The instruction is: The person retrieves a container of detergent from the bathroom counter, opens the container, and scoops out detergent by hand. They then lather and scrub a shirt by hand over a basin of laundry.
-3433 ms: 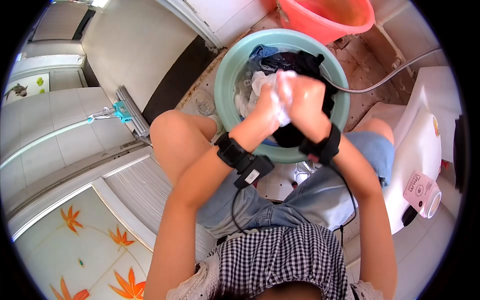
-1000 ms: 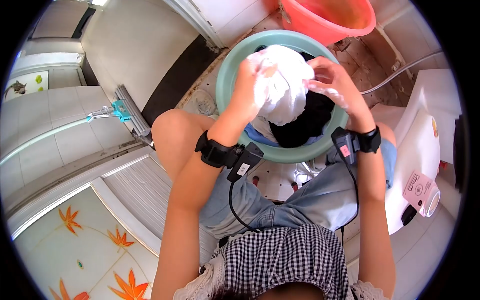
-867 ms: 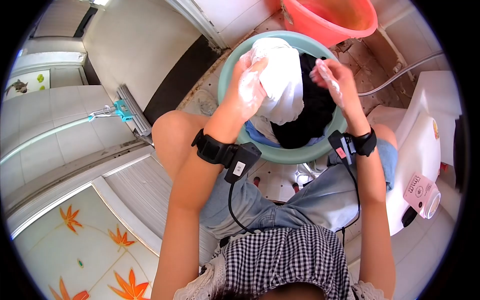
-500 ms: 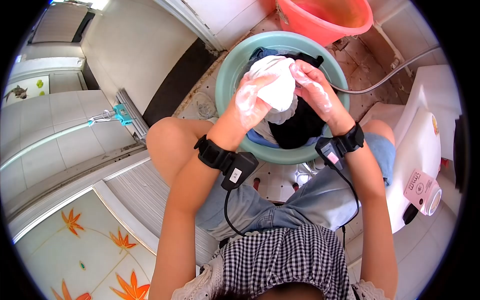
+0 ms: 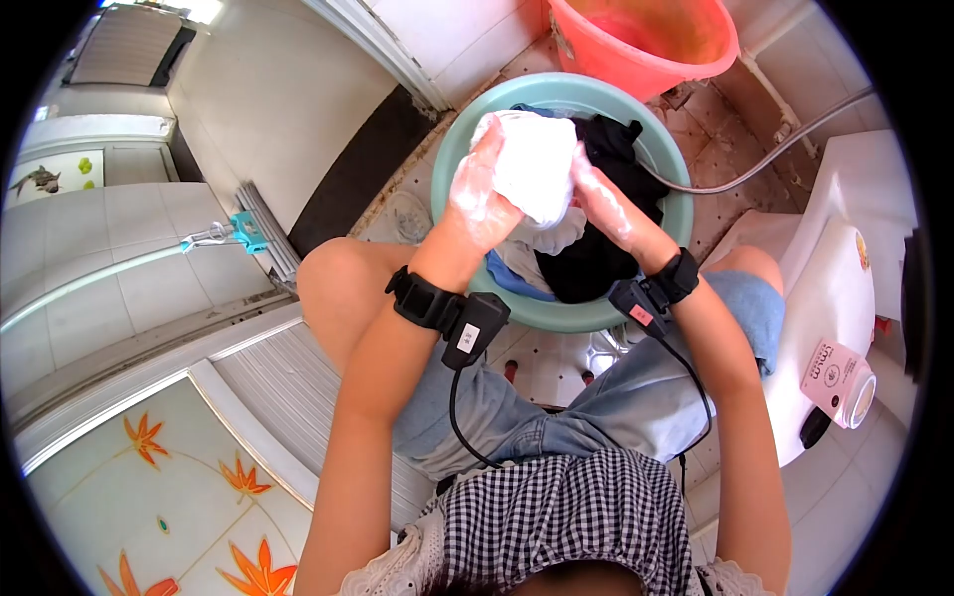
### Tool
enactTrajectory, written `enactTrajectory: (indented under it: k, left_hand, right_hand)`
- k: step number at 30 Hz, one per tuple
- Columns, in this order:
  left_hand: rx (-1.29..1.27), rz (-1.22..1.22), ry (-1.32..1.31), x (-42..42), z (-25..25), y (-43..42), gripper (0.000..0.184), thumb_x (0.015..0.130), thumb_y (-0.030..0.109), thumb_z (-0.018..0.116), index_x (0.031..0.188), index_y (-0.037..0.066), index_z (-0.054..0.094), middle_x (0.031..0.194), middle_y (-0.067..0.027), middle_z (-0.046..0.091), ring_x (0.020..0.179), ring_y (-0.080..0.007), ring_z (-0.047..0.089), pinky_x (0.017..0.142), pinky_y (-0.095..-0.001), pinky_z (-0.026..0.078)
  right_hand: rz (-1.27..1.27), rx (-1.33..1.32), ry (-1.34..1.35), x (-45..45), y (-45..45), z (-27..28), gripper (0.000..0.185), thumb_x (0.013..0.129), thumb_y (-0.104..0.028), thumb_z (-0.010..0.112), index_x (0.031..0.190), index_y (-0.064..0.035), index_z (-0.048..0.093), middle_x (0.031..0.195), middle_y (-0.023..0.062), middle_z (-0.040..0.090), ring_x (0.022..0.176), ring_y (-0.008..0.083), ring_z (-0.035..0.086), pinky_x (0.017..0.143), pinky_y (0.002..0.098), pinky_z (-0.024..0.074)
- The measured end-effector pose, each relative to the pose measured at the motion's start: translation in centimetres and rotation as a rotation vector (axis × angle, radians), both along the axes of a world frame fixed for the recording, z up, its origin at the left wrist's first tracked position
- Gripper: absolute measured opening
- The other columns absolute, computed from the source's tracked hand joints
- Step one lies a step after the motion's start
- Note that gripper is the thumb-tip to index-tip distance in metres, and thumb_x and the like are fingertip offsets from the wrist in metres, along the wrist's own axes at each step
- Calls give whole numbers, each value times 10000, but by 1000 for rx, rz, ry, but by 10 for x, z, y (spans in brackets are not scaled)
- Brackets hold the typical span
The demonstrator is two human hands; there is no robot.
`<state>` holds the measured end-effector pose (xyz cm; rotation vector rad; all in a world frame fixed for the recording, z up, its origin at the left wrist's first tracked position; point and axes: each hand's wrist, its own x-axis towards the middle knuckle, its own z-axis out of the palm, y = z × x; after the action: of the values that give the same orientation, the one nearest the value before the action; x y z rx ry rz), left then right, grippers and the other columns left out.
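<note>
Foam [image 5: 473, 204] sticks to the left hand [image 5: 484, 182], which grips a white cloth [image 5: 537, 164], and to the right hand [image 5: 608, 204], which touches the cloth's other side, though one cannot tell if that hand grips too. The white cloth is up between the hands, over a green tub [image 5: 556, 316]. Black clothes [image 5: 591, 273] lie in the tub below the hands, and a red bucket [image 5: 621, 65] stands just past it.

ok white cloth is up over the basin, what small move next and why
I'd bring the right hand in and rub the white cloth against the left hand: both hands look sudsy, and the cloth is bunched between them.
</note>
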<state>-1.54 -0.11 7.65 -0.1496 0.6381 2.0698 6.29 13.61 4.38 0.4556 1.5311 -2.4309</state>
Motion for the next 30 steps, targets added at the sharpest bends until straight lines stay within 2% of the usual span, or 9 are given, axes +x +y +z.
enactTrajectory:
  k: [3,6,14,16,20,22,25,28,30]
  left_hand:
    - [-39,62,84,-7,-4,-6,407,883,356,434,1100,12,446,1035,-121,560,951,-246,560,816,-376,463]
    - [-138,84,191,-13,-8,-12,327,896,251,429,1094,-6,466,1022,-113,565,953,-226,555,854,-369,439]
    - [-427,181,585,-1,-10,-6,135,795,76,552,894,-16,553,804,-38,563,701,-105,522,621,-251,443]
    - [-639,240,1093,-5,-10,-6,109,782,74,563,815,-30,562,686,-28,539,617,-95,481,549,-251,415]
    - [-753,378,1059,-3,-11,4,132,775,78,570,734,-47,550,595,-23,496,564,-86,424,492,-265,375]
    - [-845,378,1055,-3,-14,8,180,830,118,547,719,-24,537,615,9,485,566,-46,422,475,-225,349]
    - [-996,265,946,4,-29,22,200,834,127,553,680,0,530,595,20,445,548,-38,383,451,-221,315]
    - [-286,187,137,23,-44,36,245,876,259,490,734,66,542,649,21,517,559,-57,469,500,-237,386]
    - [-529,32,332,51,-32,43,258,892,301,436,819,74,536,720,11,540,637,-83,521,598,-254,436]
  right_hand:
    - [51,229,295,2,-1,-5,266,889,-252,476,874,-8,582,776,-40,498,745,55,416,686,202,357]
    - [-63,266,253,-1,7,-10,224,888,-209,470,769,-27,519,715,-63,432,675,34,369,604,188,320]
    - [-202,428,243,-9,5,-6,379,921,-323,394,698,-29,482,630,-61,398,601,33,326,553,179,299]
    - [-149,473,265,-5,-2,10,441,919,-361,382,673,-11,490,630,-56,427,611,35,351,562,182,315]
    - [33,292,181,-3,-7,8,393,912,-277,435,644,10,467,624,-35,421,610,48,344,552,207,313]
    - [-125,425,493,-2,-12,8,367,901,-232,464,623,6,426,588,-26,401,575,52,319,513,223,279]
    - [-360,489,390,10,-22,12,399,890,-202,479,563,-1,373,527,-29,349,511,63,275,449,255,237]
    - [-393,803,590,11,-27,6,444,898,-178,460,496,-32,343,492,-19,353,483,38,282,425,260,223]
    - [-464,822,345,5,-21,1,458,905,-221,447,508,-8,365,479,5,356,470,57,285,412,270,231]
